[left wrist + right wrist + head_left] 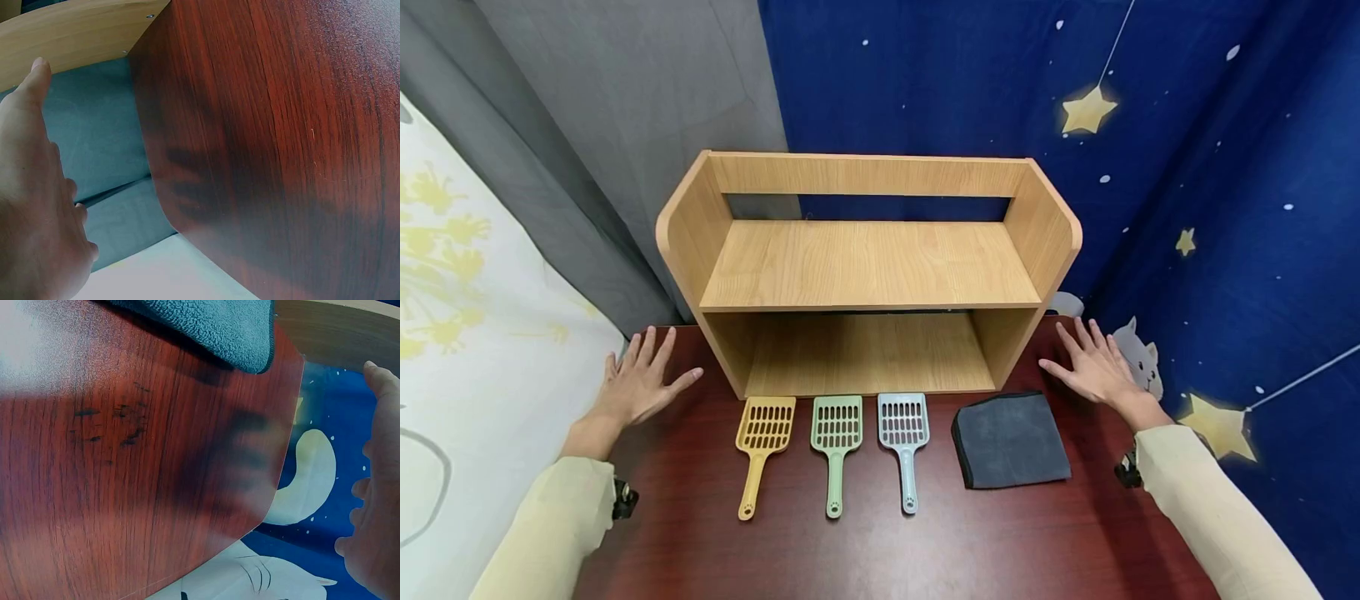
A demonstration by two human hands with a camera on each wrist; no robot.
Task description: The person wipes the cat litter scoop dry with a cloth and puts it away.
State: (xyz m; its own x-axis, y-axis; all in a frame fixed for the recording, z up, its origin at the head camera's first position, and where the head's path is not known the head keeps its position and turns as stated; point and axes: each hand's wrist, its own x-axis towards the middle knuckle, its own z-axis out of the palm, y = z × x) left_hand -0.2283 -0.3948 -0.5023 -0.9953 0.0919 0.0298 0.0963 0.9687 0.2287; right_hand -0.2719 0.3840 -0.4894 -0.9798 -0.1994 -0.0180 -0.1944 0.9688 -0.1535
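My left hand [638,387] is spread with straight fingers at the table's left side, left of the wooden shelf [872,267]. On the right side my right hand [1097,367] is spread too, nearest to a folded dark grey cloth [1011,442]. Neither hand holds anything. Along the shelf's front lie three slotted litter scoops, handles toward me: a yellow scoop [763,429], a green scoop [837,433] and a light blue scoop [905,429]. The right wrist view shows a corner of the cloth [212,331] at the top.
The dark red wood table [820,558] carries everything. Its two shelf levels bare, the shelf stands at the back edge. Grey curtain [647,75] and blue star-patterned curtain [925,75] hang behind; a white patterned cloth [475,350] is at the left.
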